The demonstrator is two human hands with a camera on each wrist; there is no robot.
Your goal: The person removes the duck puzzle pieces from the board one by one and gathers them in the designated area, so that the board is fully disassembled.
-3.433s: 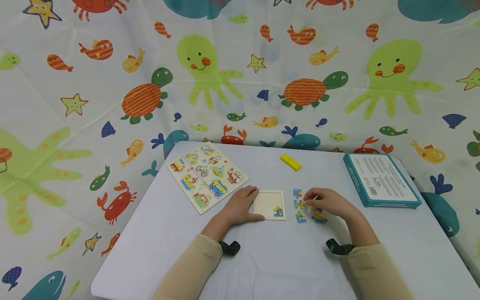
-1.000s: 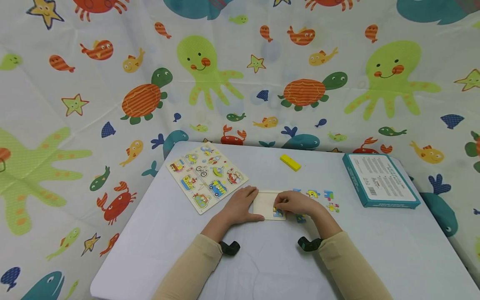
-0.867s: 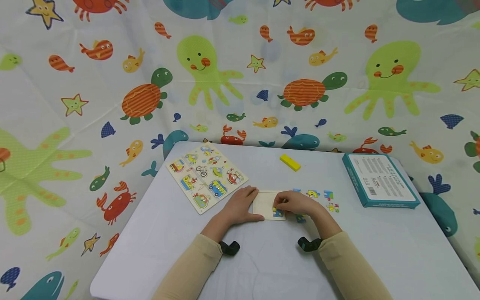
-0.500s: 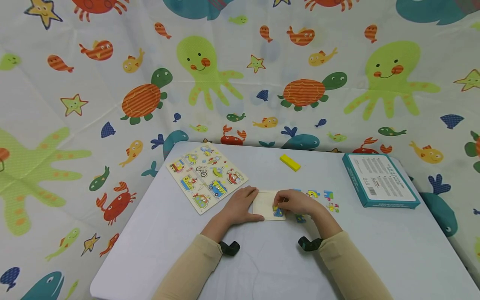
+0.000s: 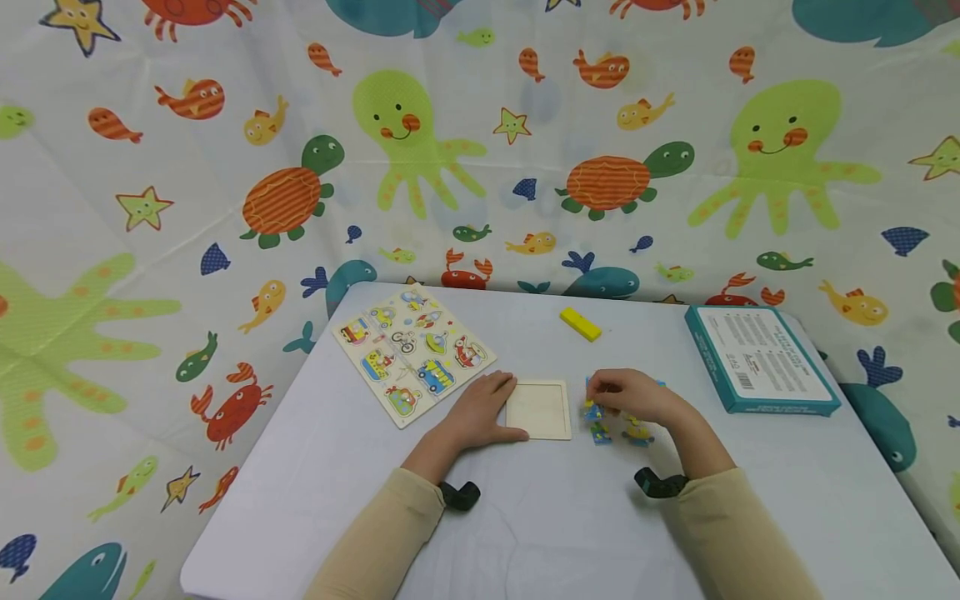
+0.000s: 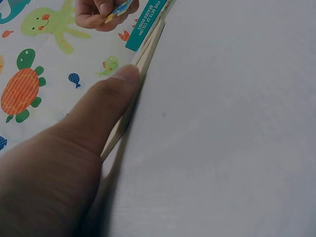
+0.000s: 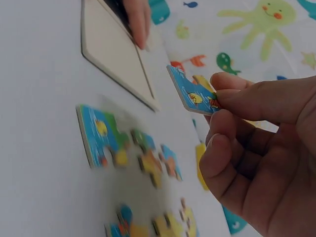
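A square wooden puzzle tray point(image 5: 538, 410) lies bare inside its raised rim. My left hand point(image 5: 480, 412) rests at its left side with fingers extended, the straight thumb point(image 6: 106, 106) along the near edge. To the right of the tray, my right hand point(image 5: 637, 398) pinches a blue jigsaw piece point(image 7: 190, 94) with a yellow duck on it between thumb and fingers, raised above the table. Below that hand lie several loose jigsaw pieces point(image 7: 101, 132) in blue, green and yellow; in the head view the hand partly hides them.
A vehicle picture board point(image 5: 412, 354) lies at the back left. Behind the tray is a yellow block point(image 5: 581, 324). A teal box point(image 5: 765, 360) stands at the right back. A sea-animal cloth point(image 5: 480, 150) hangs behind the white table point(image 5: 300, 517).
My right hand first brought a piece to the tray's lower right corner, then moved right and up. The jigsaw piece lying in that corner has left the tray. My left hand stays put.
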